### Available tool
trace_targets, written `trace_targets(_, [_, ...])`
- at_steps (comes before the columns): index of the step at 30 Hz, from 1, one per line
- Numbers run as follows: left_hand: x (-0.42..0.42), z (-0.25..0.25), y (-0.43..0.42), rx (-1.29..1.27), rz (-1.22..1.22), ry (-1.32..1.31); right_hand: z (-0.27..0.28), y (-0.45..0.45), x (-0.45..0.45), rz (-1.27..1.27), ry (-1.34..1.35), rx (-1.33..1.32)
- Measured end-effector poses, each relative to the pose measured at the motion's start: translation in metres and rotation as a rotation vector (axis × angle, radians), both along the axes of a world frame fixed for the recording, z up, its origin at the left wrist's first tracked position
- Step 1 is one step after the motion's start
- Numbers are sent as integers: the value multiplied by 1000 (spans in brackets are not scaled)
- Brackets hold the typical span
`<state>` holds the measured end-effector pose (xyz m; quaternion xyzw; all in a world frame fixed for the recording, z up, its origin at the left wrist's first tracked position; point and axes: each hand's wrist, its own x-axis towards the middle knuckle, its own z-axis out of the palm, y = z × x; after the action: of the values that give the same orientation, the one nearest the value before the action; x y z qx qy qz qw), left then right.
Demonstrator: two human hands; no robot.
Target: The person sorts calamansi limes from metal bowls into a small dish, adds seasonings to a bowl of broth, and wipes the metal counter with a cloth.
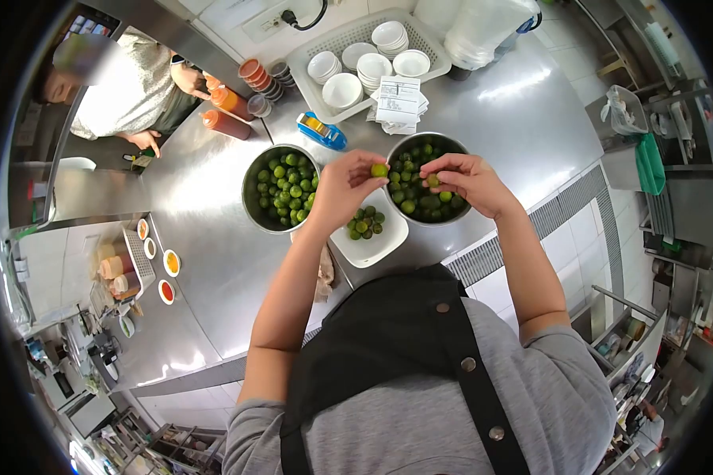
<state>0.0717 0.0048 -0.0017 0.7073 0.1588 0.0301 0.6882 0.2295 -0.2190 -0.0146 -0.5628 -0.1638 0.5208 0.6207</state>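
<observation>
My left hand (345, 188) pinches a small yellow-green lime (379, 170) between thumb and fingertips, over the gap between two metal bowls. Above the right metal bowl (394, 146), my right hand (474, 184) is closed on another small lime (432, 180), partly covered by the fingers. That bowl holds many dark green limes (429, 203). The left metal bowl (249, 207) is filled with brighter green limes (287, 184). Between and below the bowls sits a white dish (382, 247) with a small pile of limes (366, 222), some of them brownish.
Behind the bowls are a blue tape dispenser (322, 131), paper slips (398, 101) and a white crate (325, 108) of stacked small bowls. Sauce bottles (226, 124) stand at the back left, near another person (139, 79). Small sauce dishes (166, 291) line the left counter.
</observation>
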Motion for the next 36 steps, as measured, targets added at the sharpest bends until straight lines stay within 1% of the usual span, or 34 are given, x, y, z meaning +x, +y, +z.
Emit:
trace_targets(1, [-4, -3, -3, -44, 21, -26, 2, -1, 1, -5, 54, 27])
trace_targets(2, [-6, -5, -6, -42, 19, 34, 4, -2, 2, -8, 107, 53])
trace_targets(3, [-6, -6, -10, -9, 16, 3, 7, -2, 3, -9, 161, 79])
trace_targets(5, [-4, -7, -19, 63, 22, -55, 19, 0, 0, -19, 185, 85])
trace_targets(6, [-2, -11, -19, 22, 31, -80, 22, 2, -4, -20, 201, 90])
trace_targets(9, [5, -20, -5, 37, 64, -69, 26, 6, -25, 265, -238, 192])
trace_targets(10, [5, -14, -2, 42, 103, -128, 28, 7, -41, 268, -333, 113])
trace_targets(12, [5, -2, 3, 82, 117, -85, 35, 10, -71, 266, -521, -58])
trace_targets(15, [2, 1, 4, 119, 122, -45, 26, -2, -61, 142, -865, -135])
trace_targets(16, [0, 0, 2, 124, 120, -28, 18, -8, -47, 62, -965, -176])
trace_targets(18, [-4, -1, -4, 127, 87, -21, 12, -17, -24, -47, -1097, -352])
trace_targets(21, [0, -18, -17, 157, 30, -11, -2, -11, -10, 84, -1186, -452])
trace_targets(22, [2, -21, -22, 160, 12, -17, -6, -8, -10, 200, -1197, -406])
trace_targets(25, [8, -24, -33, 334, -76, -36, -20, 11, -25, 391, -1270, -531])
trace_targets(26, [10, -20, -36, 373, -112, -22, -38, 14, -28, 335, -1371, -513])
trace_targets(29, [19, -27, -47, 571, -190, 33, -36, 22, -19, 369, -1238, -524])
trace_targets(32, [37, -38, -60, 768, -357, 133, -25, 15, 2, 504, -1121, -620])
trace_targets(33, [42, -43, -66, 841, -416, 167, -22, 11, 5, 523, -1142, -620])
trace_targets(34, [44, -49, -72, 940, -403, 145, -20, 7, 8, 542, -1163, -621])
trace_targets(36, [52, -58, -77, 1029, -419, 172, -13, 4, 6, 600, -1196, -654])
